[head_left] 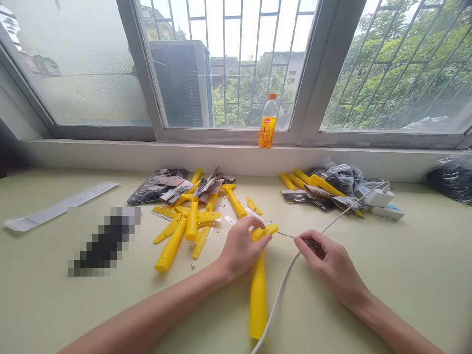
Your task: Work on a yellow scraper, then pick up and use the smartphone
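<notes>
A long yellow plastic scraper [258,295] lies flat on the pale green table, its handle pointing back toward the person and its T-shaped head pointing away toward the window. The left hand [239,248] grips the scraper at the head, fingers curled over the crossbar. The right hand [328,263] pinches a small screwdriver [300,239] (dark grip, thin metal shaft), held nearly level, its tip meeting the right end of the scraper's head. The scraper's handle widens toward its rounded end, near the table's front edge.
</notes>
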A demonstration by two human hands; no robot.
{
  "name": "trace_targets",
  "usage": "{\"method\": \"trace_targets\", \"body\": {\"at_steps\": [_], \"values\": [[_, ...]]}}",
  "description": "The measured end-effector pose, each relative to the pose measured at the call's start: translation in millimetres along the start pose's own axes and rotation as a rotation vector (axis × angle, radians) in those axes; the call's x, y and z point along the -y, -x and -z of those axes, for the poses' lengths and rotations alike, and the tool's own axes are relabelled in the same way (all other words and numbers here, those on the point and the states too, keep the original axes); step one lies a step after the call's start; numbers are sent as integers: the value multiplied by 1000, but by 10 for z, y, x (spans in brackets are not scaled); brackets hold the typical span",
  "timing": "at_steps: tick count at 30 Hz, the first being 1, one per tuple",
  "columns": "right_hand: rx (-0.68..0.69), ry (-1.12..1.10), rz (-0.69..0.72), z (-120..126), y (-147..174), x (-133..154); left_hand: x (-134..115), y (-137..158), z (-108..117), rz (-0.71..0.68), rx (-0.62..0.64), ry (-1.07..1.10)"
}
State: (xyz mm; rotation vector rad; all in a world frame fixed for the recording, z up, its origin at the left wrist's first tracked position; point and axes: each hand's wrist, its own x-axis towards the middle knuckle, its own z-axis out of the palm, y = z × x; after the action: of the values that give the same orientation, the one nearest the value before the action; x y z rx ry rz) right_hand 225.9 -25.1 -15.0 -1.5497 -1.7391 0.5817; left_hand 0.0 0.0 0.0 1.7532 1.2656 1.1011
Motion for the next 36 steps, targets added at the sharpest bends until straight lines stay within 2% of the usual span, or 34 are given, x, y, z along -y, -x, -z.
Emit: {"method": "trace_targets", "body": {"at_steps": [3,9,17,22,25,30,36], "values": [[6,62,-12,0,-10,-12,2,8,-20,-70,-18,-119],[-40,162,-64,37,-34,-28,31,30,-58,-66,12,-173],[-140,42,66,13,-10,6,31,18,-59,-76,20,-205],[-168,12,92,8,8,14,19,28,-39,-83,-48,-114],[-190,7,93,20,2,3,15,34,-39,-91,-56,-162],[-182,32,56,32,-62,-78,23,46,-65,-121,-38,-296],[-170,159,-53,64,-204,-214,5,49,-47,-164,17,-275]]}}
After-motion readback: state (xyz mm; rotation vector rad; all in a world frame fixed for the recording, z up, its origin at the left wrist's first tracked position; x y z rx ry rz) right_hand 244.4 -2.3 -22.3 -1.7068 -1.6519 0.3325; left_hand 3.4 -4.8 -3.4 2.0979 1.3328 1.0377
